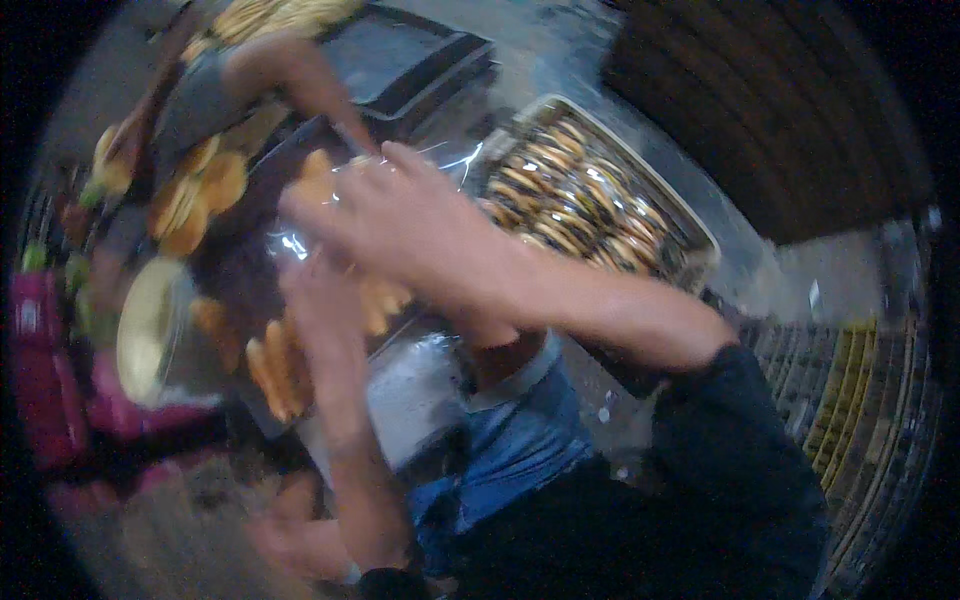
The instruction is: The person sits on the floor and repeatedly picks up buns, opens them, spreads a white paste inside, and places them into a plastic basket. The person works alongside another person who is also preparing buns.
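Shiny clear plastic film [290, 243] glints between my two hands, blurred by motion; whether it is a bag or a sheet I cannot make out. My right hand [390, 215] reaches in from the right, its closed fingers on the film. Just below it, my left hand [325, 295] is also closed on the film. Golden-brown split buns [275, 370] lie in a row beside my left hand on a dark tray [225, 245]. A bun [318, 165] shows just beyond my right hand, partly covered by it.
To the right stands a crate [690, 225] of wrapped buns with dark filling. A co-worker's arm [290, 75] reaches in from the upper left, near more open buns [200, 195]. A pale tub [150, 335] stands at the left. A dark lidded box [400, 60] is behind.
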Demonstrator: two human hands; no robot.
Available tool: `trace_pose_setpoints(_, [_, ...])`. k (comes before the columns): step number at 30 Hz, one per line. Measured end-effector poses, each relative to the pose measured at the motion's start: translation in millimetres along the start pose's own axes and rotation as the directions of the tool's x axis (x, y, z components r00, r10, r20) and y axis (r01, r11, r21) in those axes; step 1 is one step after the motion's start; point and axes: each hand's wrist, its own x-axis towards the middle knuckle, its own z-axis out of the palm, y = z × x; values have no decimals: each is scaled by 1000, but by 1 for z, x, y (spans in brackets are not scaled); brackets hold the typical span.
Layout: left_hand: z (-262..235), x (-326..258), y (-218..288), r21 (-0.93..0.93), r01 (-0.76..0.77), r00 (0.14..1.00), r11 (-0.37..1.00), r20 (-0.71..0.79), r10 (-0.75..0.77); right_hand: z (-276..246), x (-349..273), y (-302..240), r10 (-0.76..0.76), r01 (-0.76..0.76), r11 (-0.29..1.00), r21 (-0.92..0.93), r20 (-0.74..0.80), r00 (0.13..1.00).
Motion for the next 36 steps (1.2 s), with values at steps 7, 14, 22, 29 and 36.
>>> trace_pose_setpoints(7, [-45, -76, -12, 747, 440, 792, 498, -62, -608, 37, -244, 253, 918, -876, 61, 478, 319, 238])
trace_pose_setpoints(14, [-105, -131, -57, 818, 486, 670, 308, -123, -732, 108, -473, 326, 980, -921, -179, -346, 24, -199])
trace_pose_setpoints(22, [-99, -133, -47, 724, 584, 660, 367, -161, -734, 232, -577, 358, 825, -789, -533, 305, 396, -404])
trace_pose_setpoints(29, [-71, -126, 22, 710, 602, 636, 366, -149, -757, 173, -412, 358, 952, -915, -301, 270, 35, -303])
trace_pose_setpoints(36, [-17, -103, 112, 779, 367, 897, 509, -151, -416, 44, -61, 117, -2, -48, 448, 893, 55, 998])
